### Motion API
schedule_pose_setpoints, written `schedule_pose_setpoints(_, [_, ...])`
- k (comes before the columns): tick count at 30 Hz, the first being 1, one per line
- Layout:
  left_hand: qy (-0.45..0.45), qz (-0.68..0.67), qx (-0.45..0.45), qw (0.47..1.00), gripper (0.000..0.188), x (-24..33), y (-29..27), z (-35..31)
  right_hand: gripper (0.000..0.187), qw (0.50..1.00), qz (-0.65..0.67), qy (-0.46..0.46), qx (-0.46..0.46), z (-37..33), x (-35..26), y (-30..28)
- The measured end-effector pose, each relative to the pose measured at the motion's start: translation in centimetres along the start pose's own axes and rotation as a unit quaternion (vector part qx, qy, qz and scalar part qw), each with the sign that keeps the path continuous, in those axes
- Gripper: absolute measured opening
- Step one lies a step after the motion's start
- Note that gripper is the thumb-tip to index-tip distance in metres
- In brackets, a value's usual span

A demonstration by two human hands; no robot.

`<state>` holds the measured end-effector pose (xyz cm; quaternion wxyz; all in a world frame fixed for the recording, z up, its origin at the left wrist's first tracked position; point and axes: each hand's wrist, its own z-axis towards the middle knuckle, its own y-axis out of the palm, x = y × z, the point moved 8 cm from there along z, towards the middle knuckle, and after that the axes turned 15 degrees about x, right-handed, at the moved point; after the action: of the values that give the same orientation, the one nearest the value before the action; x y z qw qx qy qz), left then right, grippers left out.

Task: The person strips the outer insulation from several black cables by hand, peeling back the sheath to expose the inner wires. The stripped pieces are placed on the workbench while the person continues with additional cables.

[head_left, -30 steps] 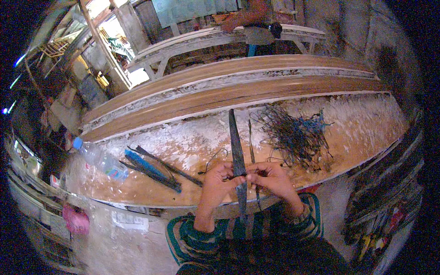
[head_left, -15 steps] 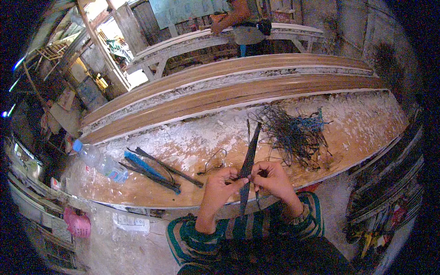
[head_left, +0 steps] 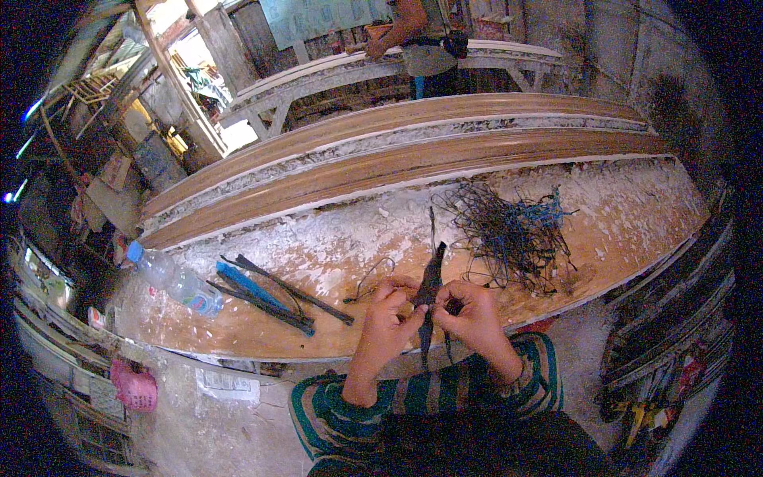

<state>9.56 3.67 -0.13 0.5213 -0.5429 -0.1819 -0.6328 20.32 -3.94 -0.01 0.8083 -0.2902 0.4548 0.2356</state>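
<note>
My left hand (head_left: 389, 319) pinches a long black strip (head_left: 432, 274) of dark, net-like material, thumb and fingers closed on its middle. The strip points away from me at one end and hangs past the table's near edge at the other. Close beside it, my right hand (head_left: 470, 316) is closed in a pinch at the strip's right side. A thin dark cord hangs below those fingers, though what exactly they grip is too small to make out. Beyond my right hand lies a tangled heap of thin black and blue cords (head_left: 517, 234). A single bent cord (head_left: 373, 278) lies near my left hand.
Left on the wooden tabletop (head_left: 191, 338), marked with white flakes, are rolled black and blue strips (head_left: 258, 290) and a clear plastic bottle (head_left: 176, 282) on its side. Long brown boards (head_left: 413, 167) run behind. Another person (head_left: 401, 32) is at the far bench (head_left: 318, 75).
The black strip's far end has dropped closer to my hands, and its middle looks wider. Both hands stay nearly in place. The other person's arm has shifted slightly.
</note>
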Motion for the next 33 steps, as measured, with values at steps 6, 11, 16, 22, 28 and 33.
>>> schedule_pose_setpoints(6, [0.049, -0.037, -0.035, 0.998, 0.017, 1.3, 0.6, -0.1, 0.007, 0.998, 0.029, 0.023, 0.048, -0.2, 1.0, 0.1])
schedule_pose_setpoints(11, [-0.023, -0.089, -0.014, 0.996, 0.016, -0.1, 0.0, -0.4, 0.009, 0.997, 0.031, -0.002, 0.065, -0.2, 1.2, -0.3])
schedule_pose_setpoints(16, [-0.054, -0.285, 0.198, 0.936, 0.017, -2.7, -6.9, 0.4, 0.01, 0.995, -0.065, 0.023, 0.067, 0.9, 2.9, -1.3])
schedule_pose_setpoints(22, [-0.065, -0.407, 0.495, 0.765, 0.017, -6.2, -20.0, -2.1, 0.01, 0.986, -0.135, 0.043, 0.093, 2.1, 4.1, -3.3])
schedule_pose_setpoints(28, [-0.025, -0.478, 0.536, 0.696, 0.015, -6.0, -25.4, -4.4, 0.012, 0.982, -0.135, 0.071, 0.114, 2.2, 4.8, -4.3])
schedule_pose_setpoints(33, [-0.101, -0.373, 0.476, 0.79, 0.008, -5.4, -21.4, -3.2, 0.014, 0.983, -0.147, 0.059, 0.098, 2.2, 5.1, -2.8])
